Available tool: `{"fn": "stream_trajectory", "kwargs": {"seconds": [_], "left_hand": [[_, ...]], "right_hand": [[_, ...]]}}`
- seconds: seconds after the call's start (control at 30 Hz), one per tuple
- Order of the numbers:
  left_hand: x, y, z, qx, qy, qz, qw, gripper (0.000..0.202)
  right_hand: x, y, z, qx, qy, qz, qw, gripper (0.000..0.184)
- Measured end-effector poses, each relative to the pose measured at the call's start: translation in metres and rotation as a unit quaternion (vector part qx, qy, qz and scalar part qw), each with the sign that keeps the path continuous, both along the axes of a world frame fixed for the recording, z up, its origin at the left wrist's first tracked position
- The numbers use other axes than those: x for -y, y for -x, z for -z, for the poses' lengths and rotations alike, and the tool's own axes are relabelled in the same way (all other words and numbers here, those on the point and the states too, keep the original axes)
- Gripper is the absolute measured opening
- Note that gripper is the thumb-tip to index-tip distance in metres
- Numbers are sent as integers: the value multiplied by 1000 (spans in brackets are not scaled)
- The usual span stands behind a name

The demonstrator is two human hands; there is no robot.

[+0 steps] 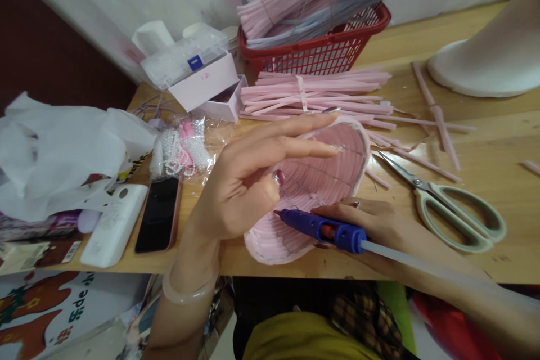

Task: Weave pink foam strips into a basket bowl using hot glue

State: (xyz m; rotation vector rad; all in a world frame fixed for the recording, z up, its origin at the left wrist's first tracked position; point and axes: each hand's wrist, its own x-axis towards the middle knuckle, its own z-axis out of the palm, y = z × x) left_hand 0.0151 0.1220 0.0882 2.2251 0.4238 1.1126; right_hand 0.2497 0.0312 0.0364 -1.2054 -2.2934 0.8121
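- Left hand (248,180): mid-frame, over pink woven piece (324,177), two fingers stretched across its hollow, thumb bent; can't tell if gripping.
- Right hand (379,225): lower right of center, closed round blue glue gun (304,222); nozzle over woven piece's hollow, by left thumb.
- Woven piece: center, open side up, lower end near table (517,208) front edge.
- Tight upper side: pink strip bundle (316,93) just beyond piece's rim, red basket (304,59) behind.
- Right: scissors (422,184) near right hand; bare wood beyond handles.
- Left: phone (157,214) beside left forearm.
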Motion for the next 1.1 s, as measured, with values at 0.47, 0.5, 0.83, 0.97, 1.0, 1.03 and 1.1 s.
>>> {"fn": "stream_trajectory", "kwargs": {"seconds": [0.47,0.5,0.83,0.97,1.0,1.03,1.1], "left_hand": [[7,1,-7,-37,33,-22,999,40],[6,1,-8,-40,35,-21,998,41],[0,-1,-1,12,10,15,1000,42],[2,0,-3,-4,14,7,1000,38],[2,1,-4,-10,19,5,1000,38],[3,1,-4,-16,25,3,1000,39],[3,3,-6,-32,38,7,999,44]], "right_hand": [[0,-8,7,-10,-66,-32,997,33],[-1,-7,6,-6,-85,-42,995,32],[-6,0,-11,70,-211,-122,967,37],[-4,-1,-11,76,-235,-92,965,34],[-4,0,-11,77,-242,-94,963,34],[-4,1,-12,80,-250,-100,960,35],[-5,3,-14,94,-267,-122,951,36]]}}
